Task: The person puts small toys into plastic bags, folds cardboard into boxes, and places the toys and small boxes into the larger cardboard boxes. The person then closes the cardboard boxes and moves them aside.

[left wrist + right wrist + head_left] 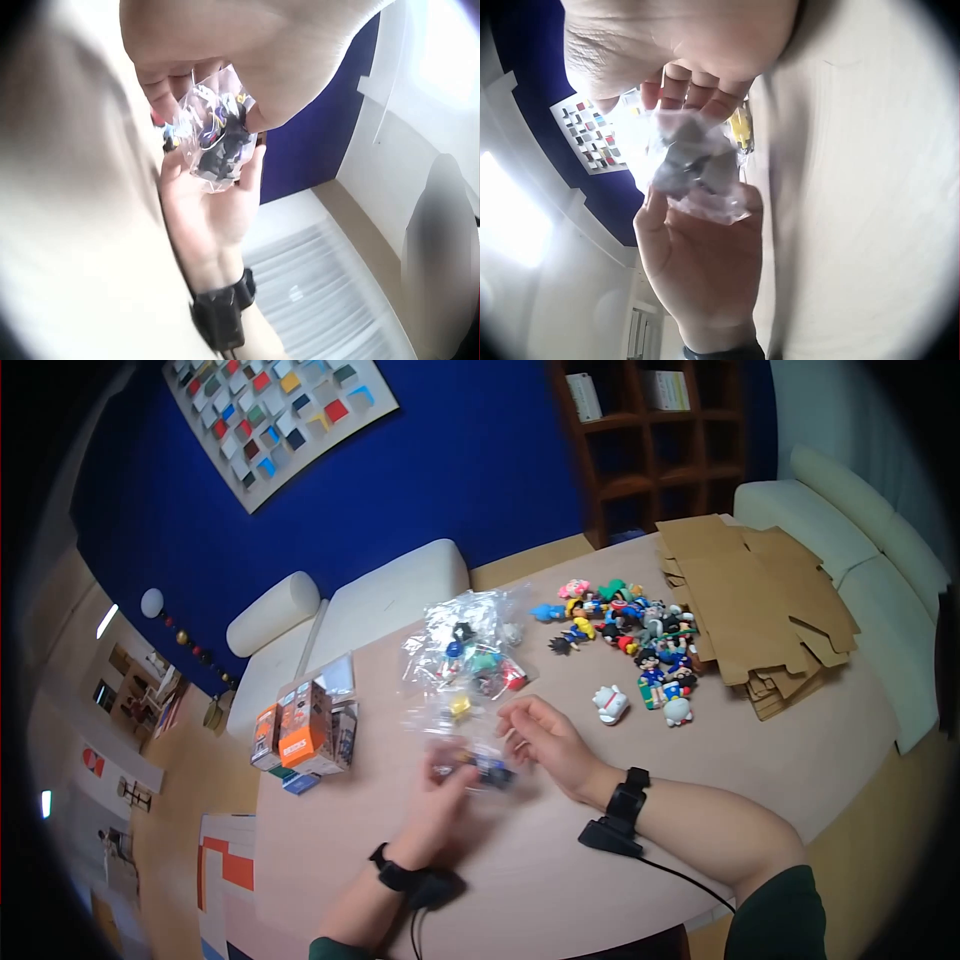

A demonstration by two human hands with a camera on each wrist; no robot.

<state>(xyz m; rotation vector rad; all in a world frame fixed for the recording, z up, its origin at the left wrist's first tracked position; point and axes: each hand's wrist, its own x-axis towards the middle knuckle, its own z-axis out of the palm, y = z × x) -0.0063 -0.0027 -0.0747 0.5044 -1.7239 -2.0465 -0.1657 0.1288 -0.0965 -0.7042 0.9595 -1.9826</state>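
My left hand [440, 805] pinches a small clear plastic bag [214, 139] between thumb and fingers, low over the table. Inside the bag is a dark toy figure [229, 146] with yellow and purple bits; in the right wrist view it blurs to a grey-black shape. My right hand [558, 745] is just to the right of the bag, palm turned inward. Its fingers [697, 90] are loosely bent right behind the bag, and its thumb stands apart. Ahead of both hands lie a small bag with a yellow item [460, 706] and a heap of bagged figures [462, 645].
Unwrapped toy figures [625, 620] crowd the table's far right side, with a white cat-like figure [609, 704] nearer. Flattened brown cardboard [745, 595] covers the right end. Small orange-and-grey boxes [305, 730] stand at the left edge. White sofas [400, 585] border the table.
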